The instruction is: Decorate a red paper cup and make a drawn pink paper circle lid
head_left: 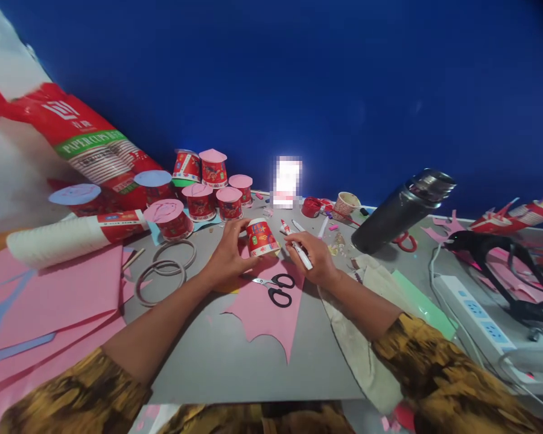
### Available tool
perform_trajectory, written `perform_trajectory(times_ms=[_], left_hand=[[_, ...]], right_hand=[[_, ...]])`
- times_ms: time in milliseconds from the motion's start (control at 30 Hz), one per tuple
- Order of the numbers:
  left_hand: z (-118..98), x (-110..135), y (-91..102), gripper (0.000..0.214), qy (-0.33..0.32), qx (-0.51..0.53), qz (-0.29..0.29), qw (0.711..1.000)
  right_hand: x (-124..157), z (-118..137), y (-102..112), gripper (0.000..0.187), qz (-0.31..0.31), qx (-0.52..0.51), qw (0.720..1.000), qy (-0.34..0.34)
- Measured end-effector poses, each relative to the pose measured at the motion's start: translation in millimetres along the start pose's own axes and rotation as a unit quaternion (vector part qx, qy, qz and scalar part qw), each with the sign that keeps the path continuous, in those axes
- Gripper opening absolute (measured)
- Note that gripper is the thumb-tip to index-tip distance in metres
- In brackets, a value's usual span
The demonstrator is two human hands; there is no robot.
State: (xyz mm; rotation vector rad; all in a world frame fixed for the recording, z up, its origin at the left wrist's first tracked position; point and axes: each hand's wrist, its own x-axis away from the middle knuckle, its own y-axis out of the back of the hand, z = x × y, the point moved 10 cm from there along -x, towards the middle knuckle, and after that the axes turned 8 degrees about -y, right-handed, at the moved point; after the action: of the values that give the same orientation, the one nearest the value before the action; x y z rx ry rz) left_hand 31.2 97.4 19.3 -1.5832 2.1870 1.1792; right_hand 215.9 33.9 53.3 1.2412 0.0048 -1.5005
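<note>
My left hand (pixel 230 252) is closed around the side of a red printed paper cup (pixel 261 237), which is tilted above the table. In my right hand (pixel 315 258) is a white marker pen (pixel 303 255), gripped like a writing tool close to the cup's right side. Below both hands, black-handled scissors (pixel 276 289) lie on a pink paper sheet (pixel 265 319) with scalloped cut edges. Another marker (pixel 285 226) with a red end lies just beyond the cup.
Several paper cups topped with pink discs (pixel 199 202) stand at the back left, near two tape rings (pixel 163 274) and pink sheets (pixel 63 301). At right are a black flask (pixel 398 211), a beige cloth (pixel 366 337) and a power strip (pixel 477 319). A bright phone screen (pixel 288 182) stands against the wall.
</note>
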Motion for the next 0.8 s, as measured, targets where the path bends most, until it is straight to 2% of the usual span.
perform_trajectory(times_ms=[300,533,700,800], left_hand=[[-1,1,0.2,0.079,0.002,0.007,-0.009,1.000],[-13,4,-8.4,0.073,0.001,0.004,-0.001,1.000],[-4,6,-5.3,0.087,0.035,0.011,-0.030,0.999],[1,6,-1.6,0.087,0.046,0.019,-0.044,0.998]], right_hand=[[2,-7,-11,0.014,0.043,0.026,0.999,-0.003],[1,-10,-8,0.015,0.028,0.020,0.999,-0.005],[0,-16,-7,0.017,0.014,0.008,1.000,-0.025],[0,-14,-5,0.018,0.012,0.000,1.000,-0.026]])
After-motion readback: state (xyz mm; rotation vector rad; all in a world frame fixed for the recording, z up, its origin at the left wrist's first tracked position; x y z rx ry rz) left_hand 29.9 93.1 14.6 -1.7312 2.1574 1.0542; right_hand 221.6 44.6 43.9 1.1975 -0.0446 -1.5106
